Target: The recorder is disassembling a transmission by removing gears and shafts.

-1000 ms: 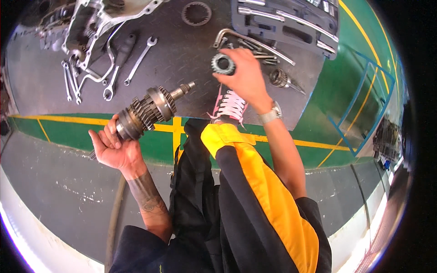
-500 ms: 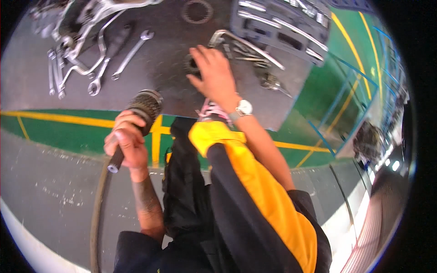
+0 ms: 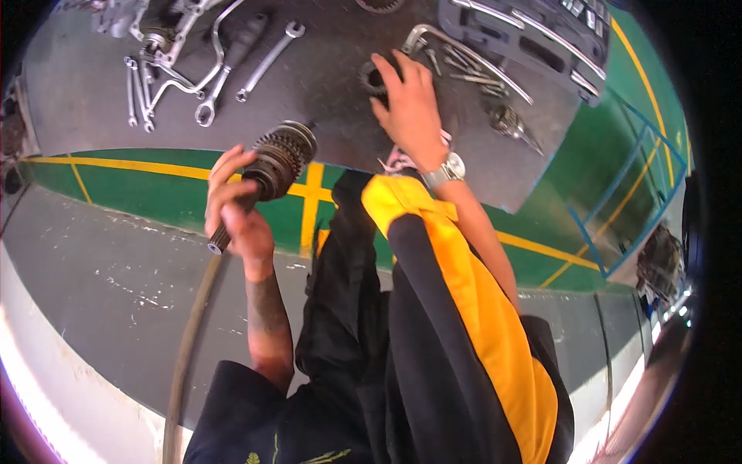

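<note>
My left hand (image 3: 241,205) is wrapped round the thin splined end of a gear shaft (image 3: 282,158). The shaft is held tilted in front of the bench edge, its stacked toothed gears toward the upper right. Over the bench, my right hand (image 3: 413,116) has its fingers apart, a watch on the wrist. A dark toothed ring (image 3: 369,78) lies between its thumb and forefinger; whether the fingertips touch it, I cannot tell. Under that wrist is a pink cloth (image 3: 402,161). Beyond the hand lies a bent metal bar (image 3: 471,62).
On the dark bench (image 3: 332,100), a combination wrench (image 3: 270,62) and several other wrenches lie left, beside a metal casting (image 3: 166,46). A grey socket case (image 3: 533,50) is at back right, near small bolts and a pointed metal part (image 3: 510,124). A blue frame (image 3: 657,155) stands right.
The whole scene has shifted up and to the right in the picture. My left fingers have loosened and spread a little on the shaft. My right hand stays by the ring.
</note>
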A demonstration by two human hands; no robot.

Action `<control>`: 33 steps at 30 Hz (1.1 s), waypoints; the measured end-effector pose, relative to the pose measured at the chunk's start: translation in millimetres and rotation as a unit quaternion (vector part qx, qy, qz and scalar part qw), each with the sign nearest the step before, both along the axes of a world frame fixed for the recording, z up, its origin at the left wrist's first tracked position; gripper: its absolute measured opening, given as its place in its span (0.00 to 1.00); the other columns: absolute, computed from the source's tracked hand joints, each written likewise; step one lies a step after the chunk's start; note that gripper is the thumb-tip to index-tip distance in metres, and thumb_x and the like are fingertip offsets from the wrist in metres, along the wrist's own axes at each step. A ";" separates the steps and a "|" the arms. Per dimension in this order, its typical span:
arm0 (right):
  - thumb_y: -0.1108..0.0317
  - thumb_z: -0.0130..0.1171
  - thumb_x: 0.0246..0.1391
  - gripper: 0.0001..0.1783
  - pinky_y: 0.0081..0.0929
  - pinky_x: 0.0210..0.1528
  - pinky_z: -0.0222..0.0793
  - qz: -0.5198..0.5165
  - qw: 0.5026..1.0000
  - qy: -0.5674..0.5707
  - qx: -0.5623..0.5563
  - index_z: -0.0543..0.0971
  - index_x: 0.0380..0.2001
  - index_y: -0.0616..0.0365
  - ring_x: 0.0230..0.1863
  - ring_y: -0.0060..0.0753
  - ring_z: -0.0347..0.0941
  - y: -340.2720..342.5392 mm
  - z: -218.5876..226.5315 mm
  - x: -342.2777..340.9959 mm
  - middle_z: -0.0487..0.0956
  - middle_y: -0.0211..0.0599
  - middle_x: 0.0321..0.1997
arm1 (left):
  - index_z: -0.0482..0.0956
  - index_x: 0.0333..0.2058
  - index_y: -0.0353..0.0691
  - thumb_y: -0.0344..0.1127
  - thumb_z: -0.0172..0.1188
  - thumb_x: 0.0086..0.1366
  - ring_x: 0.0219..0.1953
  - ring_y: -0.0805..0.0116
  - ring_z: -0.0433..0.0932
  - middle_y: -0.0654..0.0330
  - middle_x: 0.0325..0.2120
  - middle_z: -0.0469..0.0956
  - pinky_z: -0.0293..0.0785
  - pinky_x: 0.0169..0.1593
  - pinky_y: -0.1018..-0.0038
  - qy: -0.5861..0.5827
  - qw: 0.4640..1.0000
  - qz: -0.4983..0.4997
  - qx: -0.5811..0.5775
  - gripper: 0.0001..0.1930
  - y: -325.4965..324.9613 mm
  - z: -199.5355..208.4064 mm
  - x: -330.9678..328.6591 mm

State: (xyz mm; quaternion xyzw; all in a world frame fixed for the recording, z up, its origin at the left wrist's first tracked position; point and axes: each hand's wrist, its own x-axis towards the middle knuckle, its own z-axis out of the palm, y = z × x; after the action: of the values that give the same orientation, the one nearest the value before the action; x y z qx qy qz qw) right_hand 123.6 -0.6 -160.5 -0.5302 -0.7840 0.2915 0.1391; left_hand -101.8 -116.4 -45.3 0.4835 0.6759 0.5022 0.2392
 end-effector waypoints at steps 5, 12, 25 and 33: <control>0.77 0.71 0.43 0.37 0.42 0.56 0.74 0.002 0.998 0.052 -0.032 0.74 0.60 0.53 0.56 0.54 0.72 7.5 -12.8 -5.2 0.72 0.46 0.55 | 0.59 0.25 0.45 0.43 0.39 0.78 0.28 0.63 0.65 0.61 0.20 0.60 0.69 0.47 0.58 -0.251 0.964 0.074 0.051 0.19 14.3 9.1 -14.7; 0.71 0.76 0.40 0.34 0.41 0.56 0.74 0.017 0.970 0.177 -0.164 0.78 0.54 0.57 0.51 0.54 0.75 6.9 -10.8 -1.6 0.72 0.47 0.52 | 0.54 0.17 0.47 0.45 0.37 0.81 0.18 0.70 0.53 0.65 0.12 0.53 0.58 0.32 0.68 -0.336 0.941 0.033 -0.017 0.27 35.8 11.3 -26.4; 0.73 0.70 0.38 0.31 0.39 0.50 0.75 0.047 0.961 0.206 -0.179 0.77 0.51 0.62 0.46 0.56 0.77 7.6 53.9 33.3 0.79 0.49 0.44 | 0.47 0.14 0.53 0.48 0.39 0.81 0.16 0.73 0.42 0.70 0.11 0.45 0.45 0.27 0.72 -0.574 0.800 0.132 0.115 0.30 35.1 47.0 -28.5; 0.66 0.77 0.37 0.30 0.36 0.50 0.73 0.084 0.970 0.196 -0.119 0.80 0.47 0.61 0.45 0.48 0.74 -1.8 57.2 25.4 0.79 0.41 0.40 | 0.47 0.14 0.53 0.49 0.39 0.81 0.16 0.74 0.41 0.70 0.11 0.45 0.44 0.27 0.72 -0.588 0.794 0.105 0.109 0.30 35.6 51.8 -23.0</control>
State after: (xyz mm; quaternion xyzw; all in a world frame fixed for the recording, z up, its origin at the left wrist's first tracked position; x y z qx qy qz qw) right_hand 149.0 -2.4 -103.3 -0.4073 -0.7429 0.4919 0.2006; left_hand -124.8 -80.7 6.5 0.0436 0.3923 0.7823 0.4820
